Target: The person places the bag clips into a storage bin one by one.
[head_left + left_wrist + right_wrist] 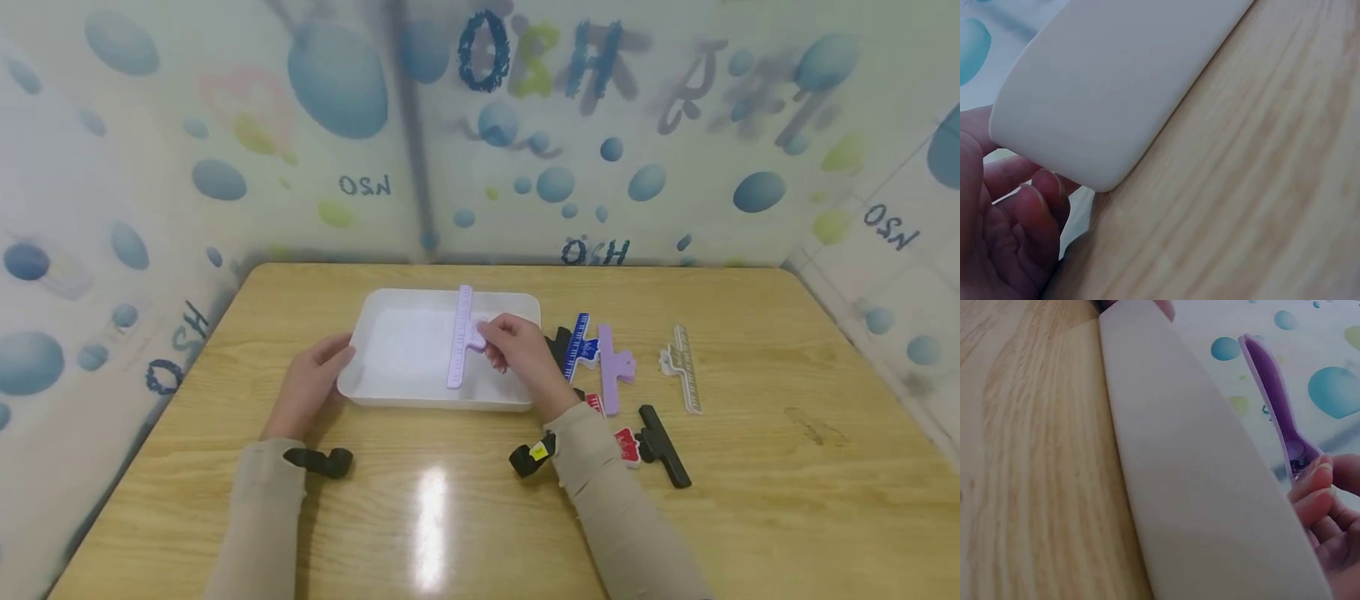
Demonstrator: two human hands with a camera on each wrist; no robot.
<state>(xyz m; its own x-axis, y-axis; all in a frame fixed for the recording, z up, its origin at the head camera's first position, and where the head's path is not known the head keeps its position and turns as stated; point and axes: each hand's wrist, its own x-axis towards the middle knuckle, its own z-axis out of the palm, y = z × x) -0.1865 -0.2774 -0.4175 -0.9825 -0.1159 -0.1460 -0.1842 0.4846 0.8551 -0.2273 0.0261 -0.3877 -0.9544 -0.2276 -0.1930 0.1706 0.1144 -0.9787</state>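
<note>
A shallow white tray (397,350) lies on the table. My left hand (315,379) holds its left end, the thumb at the rim and the other fingers by the outer wall; the left wrist view shows these fingers (1038,206) bent near the tray's corner. Over the tray's right half, my right hand (517,346) pinches a lavender clip (460,342) by its handle. The clip's long ruler-marked bar points away from me. In the right wrist view, the clip's darker purple inner side (1272,387) shows above the tray wall (1191,462).
Right of the tray lie more clips: a blue one (577,346), another lavender one (611,371), a clear-and-white one (684,371), a black one (663,446) and a red one (627,446). My right forearm partly covers some. A patterned wall (480,208) stands behind the table.
</note>
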